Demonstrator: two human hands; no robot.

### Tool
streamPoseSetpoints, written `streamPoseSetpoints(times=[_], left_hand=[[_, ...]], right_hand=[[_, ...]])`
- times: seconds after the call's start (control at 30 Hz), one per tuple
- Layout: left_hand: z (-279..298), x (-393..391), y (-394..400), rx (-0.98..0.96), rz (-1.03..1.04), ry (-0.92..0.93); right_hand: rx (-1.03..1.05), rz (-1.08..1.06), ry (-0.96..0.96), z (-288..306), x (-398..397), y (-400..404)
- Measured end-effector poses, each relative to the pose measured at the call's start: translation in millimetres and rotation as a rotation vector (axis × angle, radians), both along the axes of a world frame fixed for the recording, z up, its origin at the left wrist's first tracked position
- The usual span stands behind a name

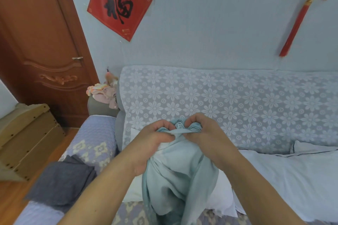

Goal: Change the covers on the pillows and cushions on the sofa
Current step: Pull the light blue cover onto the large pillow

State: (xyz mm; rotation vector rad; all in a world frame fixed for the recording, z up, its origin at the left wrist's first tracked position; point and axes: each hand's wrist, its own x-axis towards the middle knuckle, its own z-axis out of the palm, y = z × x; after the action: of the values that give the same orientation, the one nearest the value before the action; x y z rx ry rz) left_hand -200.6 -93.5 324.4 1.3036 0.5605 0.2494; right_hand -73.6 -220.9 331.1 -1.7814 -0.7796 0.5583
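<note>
- Left hand (152, 139) and right hand (203, 133) side by side, fingers curled, both gripping the gathered top edge of a pale teal pillow cover (173, 175).
- Cover bunched between the two hands; rest hangs down between the forearms.
- White pillow (221, 195) below the hands, showing on either side of the hanging cover.
- Behind the hands: sofa back under a floral lace throw (228, 100).
- Right of right hand: light sheet on the seat and another white pillow (311, 149).
- Left of left forearm: folded dark grey cloth (62, 182) lying on the quilted armrest (93, 140).
</note>
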Motion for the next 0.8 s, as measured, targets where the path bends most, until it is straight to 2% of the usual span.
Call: streamPoseSetpoints(times=[0.13, 0.23, 0.3, 0.37, 0.43, 0.53, 0.67, 0.73, 0.8], left_hand=[[-8, 2, -3, 0.376, 0.112, 0.035], [-13, 0, -4, 0.421, 0.123, 0.016], [-13, -2, -2, 0.34, 0.167, 0.019], [-12, -3, -3, 0.083, 0.188, -0.012], [-12, -4, -5, -0.18, 0.165, -0.033], [-20, -3, -6, -0.357, 0.135, -0.066], [-25, -5, -7, -0.365, 0.062, -0.106], [-27, -4, -10, -0.292, 0.059, -0.107], [-29, -3, -14, -0.163, 0.119, -0.089]], right_hand=[[0.096, -0.022, 0.196, -1, -1, -1], [0.098, 0.016, 0.268, -7, -1, -4], [0.087, 0.103, 0.287, -13, -1, -7], [0.027, 0.164, 0.215, -19, -1, -9], [-0.037, 0.154, 0.088, -24, -1, -7], [0.025, 0.109, 0.069, -30, -6, -2], [0.138, 0.016, 0.226, -34, -6, 0], [0.191, -0.029, 0.379, -34, -3, 0], [0.203, -0.04, 0.386, -33, -1, -1]])
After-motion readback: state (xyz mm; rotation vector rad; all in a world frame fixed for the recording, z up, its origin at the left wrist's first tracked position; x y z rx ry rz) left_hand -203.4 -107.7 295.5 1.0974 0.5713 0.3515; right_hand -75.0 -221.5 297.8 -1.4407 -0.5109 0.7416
